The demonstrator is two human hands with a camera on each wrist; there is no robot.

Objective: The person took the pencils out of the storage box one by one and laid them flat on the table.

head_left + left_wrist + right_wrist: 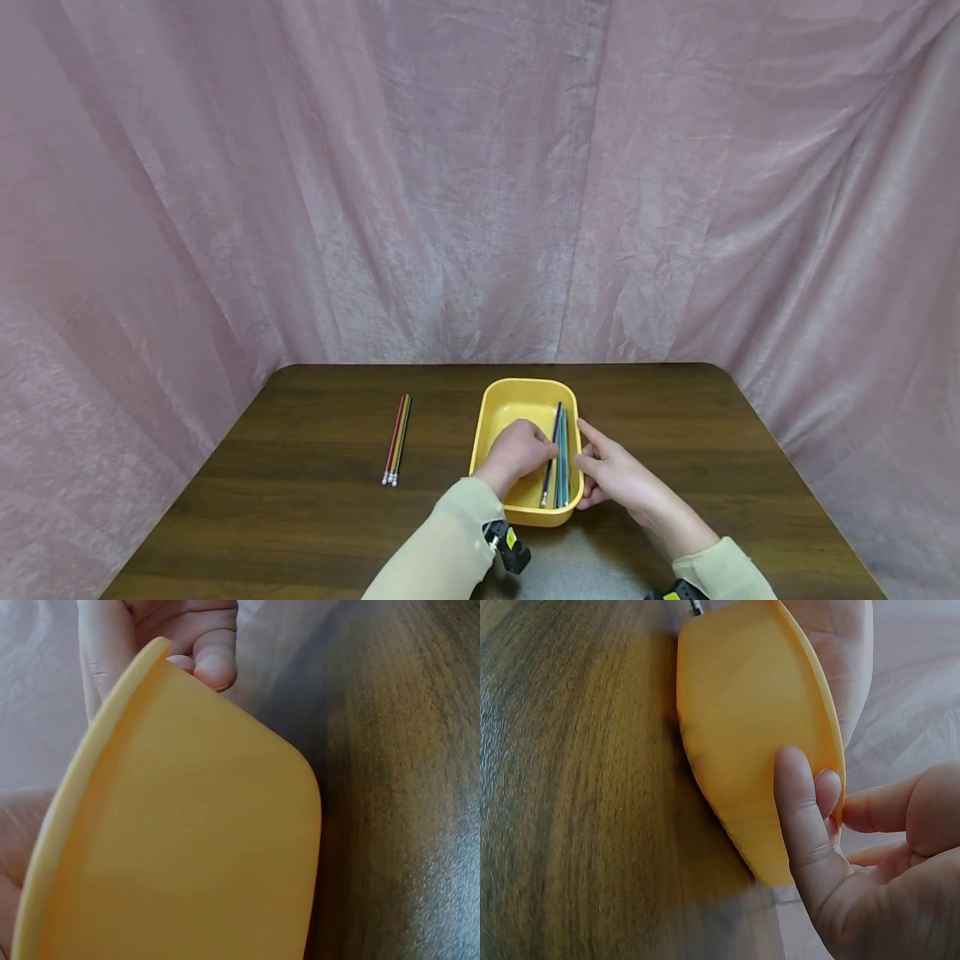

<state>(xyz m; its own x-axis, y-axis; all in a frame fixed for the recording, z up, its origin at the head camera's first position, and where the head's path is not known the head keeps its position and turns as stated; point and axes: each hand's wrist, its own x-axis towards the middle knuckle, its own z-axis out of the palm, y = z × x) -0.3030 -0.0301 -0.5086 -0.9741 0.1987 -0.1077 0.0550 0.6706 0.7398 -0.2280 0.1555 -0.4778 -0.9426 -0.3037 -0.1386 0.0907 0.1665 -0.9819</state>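
A yellow plastic tray (525,517) stands on the table with several pencils lying lengthwise along its right side. My left hand (519,452) reaches over the left rim into it, and its curled fingertips pinch a dark purple pencil (546,487) at mid-length. Beside that pencil lie teal pencils (562,475). At the tray's right side, my right hand (611,473) holds the rim; in the right wrist view, fingers (795,795) lie against the outer wall. The tray's wall hides the left fingertips in both wrist views.
Left of the tray, red, yellow and dark pencils (397,440) with white eraser ends lie side by side on the brown wooden table (300,500). A pink curtain (480,183) hangs behind the table's far edge. Each wrist bears a small black camera (510,546).
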